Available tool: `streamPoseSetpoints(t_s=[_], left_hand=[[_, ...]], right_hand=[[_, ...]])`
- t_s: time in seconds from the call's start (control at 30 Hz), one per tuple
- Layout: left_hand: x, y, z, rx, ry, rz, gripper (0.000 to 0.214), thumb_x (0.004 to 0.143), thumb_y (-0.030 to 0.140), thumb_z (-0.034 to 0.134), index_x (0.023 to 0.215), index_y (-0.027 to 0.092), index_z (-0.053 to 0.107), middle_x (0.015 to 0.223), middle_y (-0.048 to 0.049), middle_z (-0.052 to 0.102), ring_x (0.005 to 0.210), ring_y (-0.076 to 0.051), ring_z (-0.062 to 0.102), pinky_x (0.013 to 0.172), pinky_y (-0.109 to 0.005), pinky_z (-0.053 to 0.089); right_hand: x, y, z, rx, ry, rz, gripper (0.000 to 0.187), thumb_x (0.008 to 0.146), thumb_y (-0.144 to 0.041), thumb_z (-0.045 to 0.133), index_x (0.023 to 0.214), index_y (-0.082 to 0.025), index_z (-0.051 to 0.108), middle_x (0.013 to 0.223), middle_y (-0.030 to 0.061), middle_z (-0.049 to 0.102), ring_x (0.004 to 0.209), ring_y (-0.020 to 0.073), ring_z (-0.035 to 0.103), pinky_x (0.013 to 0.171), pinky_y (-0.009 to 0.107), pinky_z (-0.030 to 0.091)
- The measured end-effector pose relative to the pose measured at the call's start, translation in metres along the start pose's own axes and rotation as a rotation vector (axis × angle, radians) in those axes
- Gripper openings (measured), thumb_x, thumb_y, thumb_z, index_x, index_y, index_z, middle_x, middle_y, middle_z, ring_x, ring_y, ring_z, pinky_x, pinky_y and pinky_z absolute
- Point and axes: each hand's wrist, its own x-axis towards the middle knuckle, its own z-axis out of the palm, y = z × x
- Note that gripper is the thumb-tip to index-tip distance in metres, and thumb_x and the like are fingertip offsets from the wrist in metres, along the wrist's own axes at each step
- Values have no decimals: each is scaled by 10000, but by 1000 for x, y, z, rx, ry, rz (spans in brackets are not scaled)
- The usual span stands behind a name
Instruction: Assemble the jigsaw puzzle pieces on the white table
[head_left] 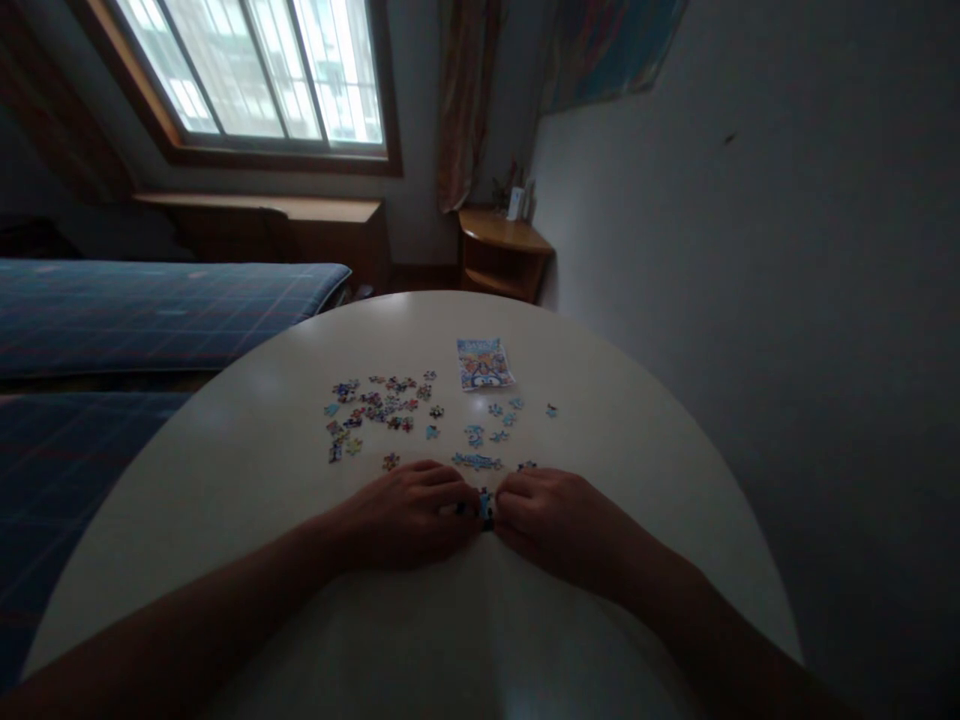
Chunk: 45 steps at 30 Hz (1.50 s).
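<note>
My left hand (421, 512) and my right hand (541, 515) meet near the middle of the white round table (630, 430). Between their fingertips are small jigsaw puzzle pieces (486, 508), dark and light blue, partly hidden by the fingers. Both hands are closed on these pieces, pressed low at the tabletop. Just beyond the hands lies a joined strip of blue puzzle pieces (478, 461). One loose piece (527, 465) rests by my right knuckles, and an orange-brown piece (391, 461) sits beyond my left wrist.
Many loose puzzle pieces (382, 405) are heaped at the left of the table. Several light-blue pieces (508, 419) lie right of centre. A printed picture sheet (485, 364) lies behind them. A plaid-covered bed (150, 315) borders the left; a wall (787, 300) stands at right.
</note>
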Motion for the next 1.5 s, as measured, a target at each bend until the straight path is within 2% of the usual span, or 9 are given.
streamPoseSetpoints(t_s=[0.47,0.73,1.03,1.27,1.37,1.43,1.5], left_hand=[[0,0,-1,8,-4,3,97,978,237,551,962,201,639,1030,-20,698,879,-149,630,788,-297,504],[1,1,-4,27,-26,14,139,986,248,527,966,196,654,1025,-38,698,883,-154,630,807,-295,515],[2,-1,-3,35,-17,18,165,993,230,499,924,177,640,1015,-44,710,869,-161,640,808,-311,521],[1,0,0,10,0,-15,117,965,221,531,926,179,633,1027,-43,697,901,-175,627,820,-314,517],[-1,-7,-4,53,78,-134,123,947,210,525,886,172,625,945,-49,687,847,-168,620,782,-304,524],[-7,-18,-11,141,131,-312,151,942,198,503,856,172,625,914,-55,681,824,-176,621,766,-316,532],[-17,-34,-20,225,144,-527,155,931,197,498,864,179,636,959,-68,686,885,-202,633,793,-339,538]], right_hand=[[0,7,-4,92,-65,10,95,864,-147,659,808,-191,721,847,28,721,690,134,617,643,252,414],[0,14,5,113,3,-23,83,909,-235,646,874,-216,719,856,21,711,705,132,612,652,253,398],[1,20,9,165,31,-44,52,897,-241,660,924,-205,686,922,33,712,748,144,619,684,261,398],[0,26,11,228,8,-33,61,871,-256,699,900,-203,696,874,24,696,745,140,624,700,261,422],[-2,29,7,308,14,-10,110,892,-312,682,896,-203,699,890,27,691,780,138,631,729,259,445],[-3,32,4,345,45,14,143,917,-331,648,890,-202,701,884,31,688,778,135,629,721,255,454],[-5,37,1,356,79,45,165,934,-334,620,886,-200,703,874,36,684,753,131,626,695,252,460]])
